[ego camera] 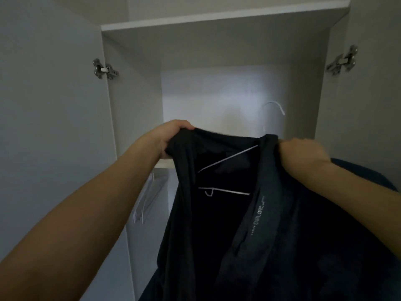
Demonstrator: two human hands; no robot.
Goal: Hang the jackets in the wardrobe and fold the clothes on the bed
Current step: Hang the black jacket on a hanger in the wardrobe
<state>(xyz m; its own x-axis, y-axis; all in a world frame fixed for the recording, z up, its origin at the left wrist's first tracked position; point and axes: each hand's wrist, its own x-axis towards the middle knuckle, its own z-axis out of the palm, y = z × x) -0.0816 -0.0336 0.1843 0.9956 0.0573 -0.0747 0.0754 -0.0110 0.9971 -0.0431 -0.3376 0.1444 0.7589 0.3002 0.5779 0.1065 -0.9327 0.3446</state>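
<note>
A black jacket [249, 224] hangs in front of me, held up before the open white wardrobe [217, 51]. My left hand [171, 137] grips the jacket's left shoulder, fingers curled over the cloth. My right hand [301, 153] grips the collar at the right. A white wire hanger [230, 158] sits inside the jacket; its bar and one sloping arm show against the dark lining, and its hook [274, 107] rises above the collar into the wardrobe. A strip with small pale lettering runs down the jacket's front edge.
Both wardrobe doors stand open, with metal hinges at the left [105, 69] and the right [342, 61]. A shelf [217, 20] spans the top. Several white hangers [145, 200] hang low on the left, behind my left forearm. A dark blue cloth [368, 174] shows at the right edge.
</note>
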